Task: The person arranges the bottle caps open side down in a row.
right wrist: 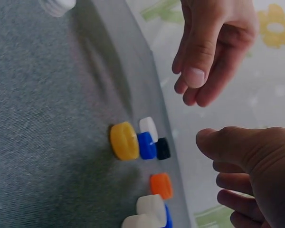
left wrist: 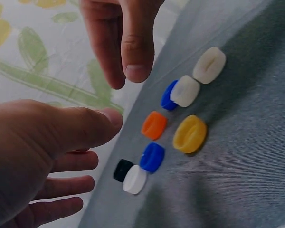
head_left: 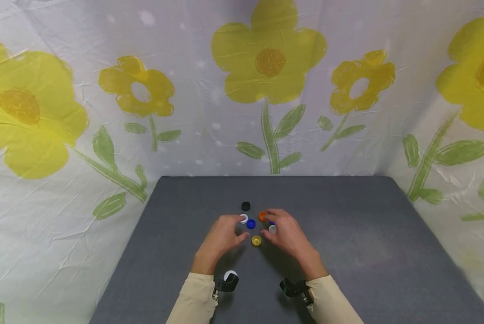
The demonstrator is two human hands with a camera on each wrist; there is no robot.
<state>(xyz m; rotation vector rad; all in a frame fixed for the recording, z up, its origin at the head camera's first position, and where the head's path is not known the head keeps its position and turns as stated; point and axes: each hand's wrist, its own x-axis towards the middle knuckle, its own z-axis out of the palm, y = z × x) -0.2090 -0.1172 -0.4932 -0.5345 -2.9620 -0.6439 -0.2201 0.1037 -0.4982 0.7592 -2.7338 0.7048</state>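
Observation:
Several plastic bottle caps lie loosely grouped on the table between the two hands. My left hand [head_left: 225, 236] hovers left of the group, fingers spread and holding nothing, nearest a white cap [head_left: 244, 219] and a blue cap [head_left: 251, 224]. Across from it, my right hand [head_left: 287, 231] is held above the right side, also with nothing in it. Close to its fingers are an orange cap [head_left: 262, 216] and a white cap [head_left: 272, 229]; another blue cap [left wrist: 168, 96] is partly hidden. A yellow cap [head_left: 256, 241] lies nearest me, a black cap [head_left: 246, 206] farthest.
One more white cap [head_left: 230, 274] sits apart beside the left wrist, partly covered by a black wrist strap [head_left: 227, 283]. The dark grey table [head_left: 359, 216] meets a flower-printed curtain [head_left: 209, 153] at its back edge.

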